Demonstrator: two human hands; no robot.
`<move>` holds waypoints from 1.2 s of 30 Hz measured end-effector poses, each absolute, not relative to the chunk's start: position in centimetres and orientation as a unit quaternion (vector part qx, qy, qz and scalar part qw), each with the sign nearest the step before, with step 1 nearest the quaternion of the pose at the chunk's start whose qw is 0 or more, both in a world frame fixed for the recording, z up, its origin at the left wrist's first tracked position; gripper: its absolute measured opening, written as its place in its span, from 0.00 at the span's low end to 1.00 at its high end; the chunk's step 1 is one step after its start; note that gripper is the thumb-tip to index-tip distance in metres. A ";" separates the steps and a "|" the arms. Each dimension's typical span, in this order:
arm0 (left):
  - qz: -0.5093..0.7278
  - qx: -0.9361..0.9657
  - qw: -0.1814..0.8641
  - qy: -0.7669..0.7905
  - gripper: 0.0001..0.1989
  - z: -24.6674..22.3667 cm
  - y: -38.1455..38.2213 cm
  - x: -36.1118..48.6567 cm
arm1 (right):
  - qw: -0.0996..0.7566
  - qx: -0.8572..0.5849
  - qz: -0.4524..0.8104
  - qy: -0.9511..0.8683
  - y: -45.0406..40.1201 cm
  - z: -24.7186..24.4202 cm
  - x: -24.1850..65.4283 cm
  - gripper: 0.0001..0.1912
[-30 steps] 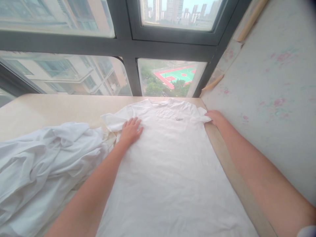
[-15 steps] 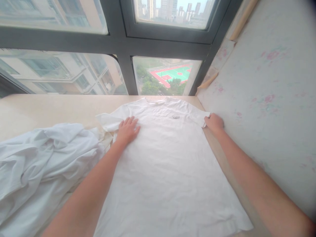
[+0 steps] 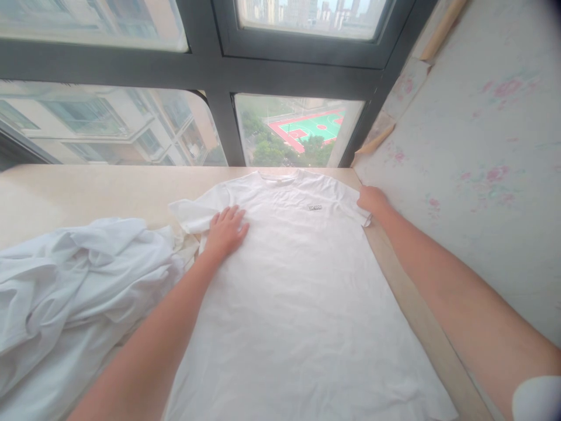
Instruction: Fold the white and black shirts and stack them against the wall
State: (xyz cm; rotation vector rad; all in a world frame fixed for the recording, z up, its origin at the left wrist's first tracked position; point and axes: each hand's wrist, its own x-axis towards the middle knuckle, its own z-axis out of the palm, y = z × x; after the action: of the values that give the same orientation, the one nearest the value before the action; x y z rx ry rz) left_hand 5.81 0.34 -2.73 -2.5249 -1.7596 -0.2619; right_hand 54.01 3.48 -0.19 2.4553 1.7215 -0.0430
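Observation:
A white T-shirt [image 3: 289, 292] lies spread out with its neckline toward the window and its lower part toward me. A small dark printed label shows on its chest, right of the middle. My left hand [image 3: 228, 230] rests flat on the shirt near the left sleeve, fingers spread. At the right sleeve, my right hand [image 3: 372, 200] is closed on the outer edge of the cloth. Its fingertips are partly hidden. The left sleeve lies outward, slightly creased.
To the left lies a crumpled heap of white cloth [image 3: 79, 280]. Both rest on a pale sill-like surface [image 3: 109, 187] below a dark window frame [image 3: 214, 105]. A flowered wall [image 3: 495, 222] with peeling edges rises close by my right arm.
My right hand has shifted slightly up along the right sleeve's edge, toward the window. My left hand stays in place. The view has moved slightly.

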 end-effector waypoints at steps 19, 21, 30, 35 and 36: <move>-0.093 -0.814 0.015 -0.573 0.26 -2.6 0.3 5.8 | -0.002 0.719 0.035 0.694 -1.3 5.4 43.5 0.15; -0.096 -0.814 0.014 -0.572 0.26 -2.6 0.3 5.8 | -0.004 0.686 0.000 0.727 -2.2 3.6 42.1 0.16; -0.092 -0.812 0.010 -0.576 0.25 -2.5 0.2 5.9 | -0.108 0.692 -0.051 0.712 -2.7 -0.3 43.9 0.19; -0.093 -0.816 0.016 -0.570 0.26 -2.6 0.3 5.8 | -0.168 0.760 -0.075 0.623 1.2 -0.1 47.7 0.16; -0.093 -0.816 0.019 -0.570 0.26 -2.7 0.3 5.8 | -0.176 0.772 -0.081 0.605 2.3 -0.1 48.3 0.16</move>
State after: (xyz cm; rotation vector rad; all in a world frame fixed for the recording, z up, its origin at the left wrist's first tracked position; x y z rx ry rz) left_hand 5.77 0.27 -2.66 -2.5344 -1.7694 -0.2881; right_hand 48.30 2.32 -0.09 2.7412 2.1481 -0.2890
